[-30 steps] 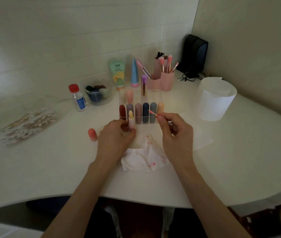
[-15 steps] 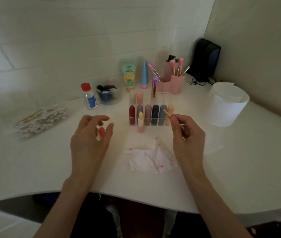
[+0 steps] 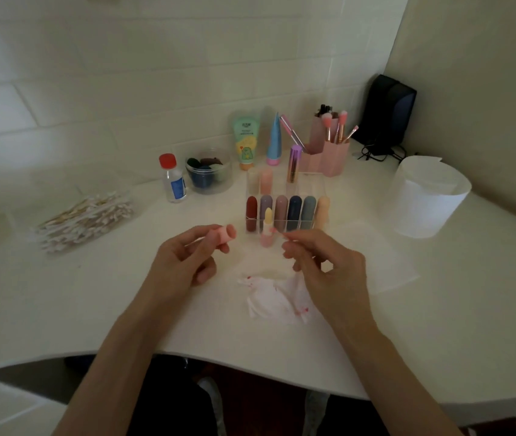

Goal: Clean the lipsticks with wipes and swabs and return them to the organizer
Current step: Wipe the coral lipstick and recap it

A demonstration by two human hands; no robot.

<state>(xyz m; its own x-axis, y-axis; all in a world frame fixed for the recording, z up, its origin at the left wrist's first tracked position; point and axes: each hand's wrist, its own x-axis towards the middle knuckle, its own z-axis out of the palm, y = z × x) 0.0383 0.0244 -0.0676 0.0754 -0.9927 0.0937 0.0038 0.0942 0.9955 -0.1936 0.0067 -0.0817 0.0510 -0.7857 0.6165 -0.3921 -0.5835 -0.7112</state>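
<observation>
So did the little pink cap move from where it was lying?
Yes. The pink cap was lying on the table; now the left hand holds it up, further right, closer to the clear organizer.

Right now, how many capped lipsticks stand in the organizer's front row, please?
6, side by side, left to right: red, lilac, mauve, navy, grey-blue, peach; none seems hidden.
</observation>
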